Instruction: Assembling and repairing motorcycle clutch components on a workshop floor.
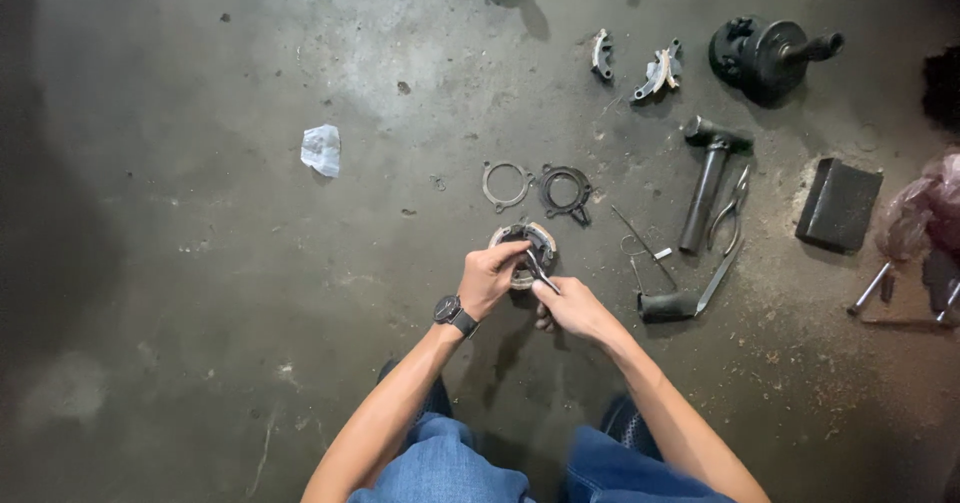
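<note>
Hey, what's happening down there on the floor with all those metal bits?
A person crouches over a concrete floor, working on a small round metal assembly. The left hand, a watch on its wrist, steadies the part, while the right hand holds a thin metal tool against it. Just beyond lie two flat ring-shaped plates. To the right are a hammer, pliers, a dark block, two curved shoes and a dark hub.
</note>
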